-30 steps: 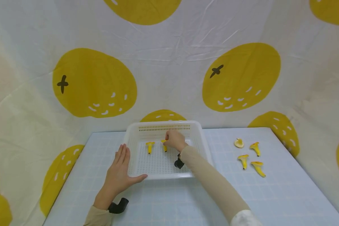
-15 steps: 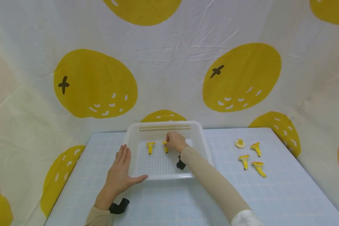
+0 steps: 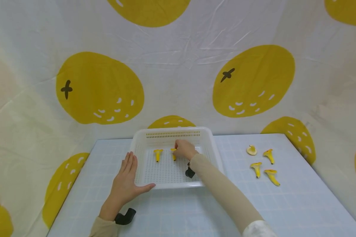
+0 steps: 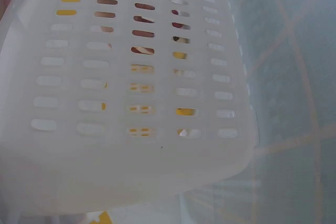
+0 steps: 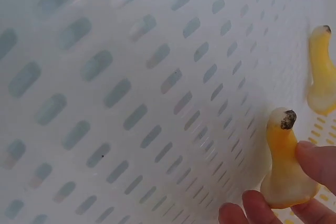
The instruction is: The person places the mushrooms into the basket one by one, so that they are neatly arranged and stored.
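Note:
A white perforated plastic basket (image 3: 178, 185) stands on the table. Two yellow chanterelle mushrooms lie inside it, stems toward the person: a left mushroom (image 3: 158, 155) and a right mushroom (image 3: 174, 157). The right hand (image 3: 184, 149) reaches into the basket and holds the right mushroom by its cap. In the right wrist view, the thumb (image 5: 317, 162) lies along one side of this mushroom (image 5: 281, 153), with fingertips curled under the cap. The left hand (image 3: 124, 184) rests along the basket's left front corner, fingers straight, thumb spread along the front rim.
Several more chanterelle mushrooms (image 3: 256, 170) lie on the checked tablecloth (image 3: 166, 214) to the right of the basket. Behind the table hangs a white curtain (image 3: 178, 82) printed with large yellow fruit. The basket's slotted wall (image 4: 121, 156) fills most of the left wrist view.
The right hand has shifted very slightly toward the person, keeping its hold on the mushroom's cap. The left hand, the basket and the other mushrooms stay in place.

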A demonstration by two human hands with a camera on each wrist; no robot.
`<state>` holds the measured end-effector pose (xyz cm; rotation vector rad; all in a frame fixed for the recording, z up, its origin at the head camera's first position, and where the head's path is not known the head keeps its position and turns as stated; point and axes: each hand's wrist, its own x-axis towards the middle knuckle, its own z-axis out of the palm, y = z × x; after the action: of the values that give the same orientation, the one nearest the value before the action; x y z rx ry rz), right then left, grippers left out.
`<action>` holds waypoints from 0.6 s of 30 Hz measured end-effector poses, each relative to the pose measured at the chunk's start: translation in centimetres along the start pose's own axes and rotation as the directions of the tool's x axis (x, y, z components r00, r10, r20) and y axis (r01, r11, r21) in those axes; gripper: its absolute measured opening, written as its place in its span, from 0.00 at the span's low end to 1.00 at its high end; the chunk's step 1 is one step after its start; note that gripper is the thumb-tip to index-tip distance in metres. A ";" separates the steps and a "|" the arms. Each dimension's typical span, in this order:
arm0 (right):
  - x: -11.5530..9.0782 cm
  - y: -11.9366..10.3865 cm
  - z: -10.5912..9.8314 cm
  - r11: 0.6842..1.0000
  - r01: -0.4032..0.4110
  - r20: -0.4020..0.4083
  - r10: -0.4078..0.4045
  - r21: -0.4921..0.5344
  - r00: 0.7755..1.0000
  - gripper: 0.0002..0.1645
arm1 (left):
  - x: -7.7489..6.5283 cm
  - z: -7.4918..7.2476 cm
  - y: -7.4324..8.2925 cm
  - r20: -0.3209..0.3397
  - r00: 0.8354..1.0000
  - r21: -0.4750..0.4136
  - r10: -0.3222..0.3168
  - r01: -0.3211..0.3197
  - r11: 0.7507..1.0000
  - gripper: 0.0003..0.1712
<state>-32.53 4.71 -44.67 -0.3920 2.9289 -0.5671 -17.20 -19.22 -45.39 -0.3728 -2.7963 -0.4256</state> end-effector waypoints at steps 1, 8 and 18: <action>0.0 0.0 0.0 1.000 -0.001 0.006 0.001 0.001 1.000 0.12 | 0.0 0.0 0.0 0.005 1.000 0.002 -0.004 0.004 1.000 0.75; 0.0 0.1 0.0 1.000 -0.005 0.015 0.005 0.008 1.000 0.15 | -0.1 0.0 0.1 -0.001 1.000 0.001 -0.002 0.002 1.000 0.75; 0.0 0.0 0.2 1.000 -0.021 0.023 0.021 -0.001 1.000 0.15 | -0.1 -0.1 0.1 -0.009 1.000 -0.004 0.001 -0.001 1.000 0.75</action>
<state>-32.49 4.62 -44.82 -0.3648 2.9076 -0.5543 -17.01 -19.21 -45.30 -0.3726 -2.7866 -0.4316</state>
